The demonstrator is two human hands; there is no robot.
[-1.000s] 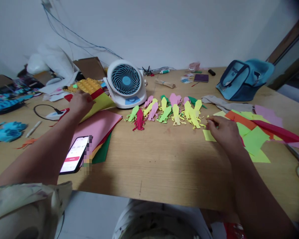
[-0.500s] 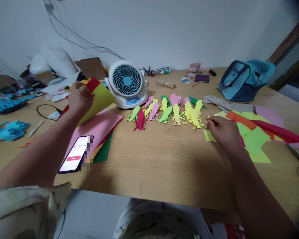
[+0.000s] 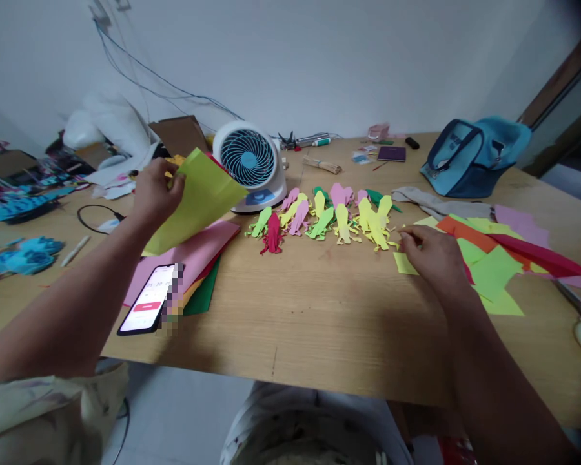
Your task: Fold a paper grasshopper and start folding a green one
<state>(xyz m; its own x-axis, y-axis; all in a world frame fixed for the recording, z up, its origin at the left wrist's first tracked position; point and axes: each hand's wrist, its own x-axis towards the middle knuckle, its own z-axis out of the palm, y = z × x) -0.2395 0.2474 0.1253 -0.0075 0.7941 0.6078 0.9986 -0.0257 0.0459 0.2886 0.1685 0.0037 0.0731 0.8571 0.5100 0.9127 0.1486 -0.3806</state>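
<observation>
Gripping the yellow-green sheet (image 3: pixel 201 200) between thumb and fingers, the left hand (image 3: pixel 155 190) is at its upper left side, so most of the paper lies to the right of the fingertips and toward the near side. The left hand is clearly the nearer one; the right hand (image 3: pixel 430 255) is well apart from the sheet, on the other side of the table (image 3: pixel 319 323). The long axis of the sheet goes in a slant, from the low left corner, close by the left forearm (image 3: pixel 97 290), up to the right corner, which points to the base of the white fan (image 3: pixel 264 197). The sheet is tilted, not flat, and it is above the pink paper (image 3: pixel 208 248); whether its lower edge touches this paper, I cannot tell. A bit of red shows behind its upper edge. The phone (image 3: pixel 150 300) lies on the near side of the sheet, at the pile of coloured papers. The right hand has its fingers bent and the fingertips near together, between the row of cut paper figures (image 3: pixel 343 223) and the loose cut pieces (image 3: pixel 498 278); whether something thin is pinched there cannot be seen well. A strip of yellow paper (image 3: pixel 405 263) lies just beside these fingers.
</observation>
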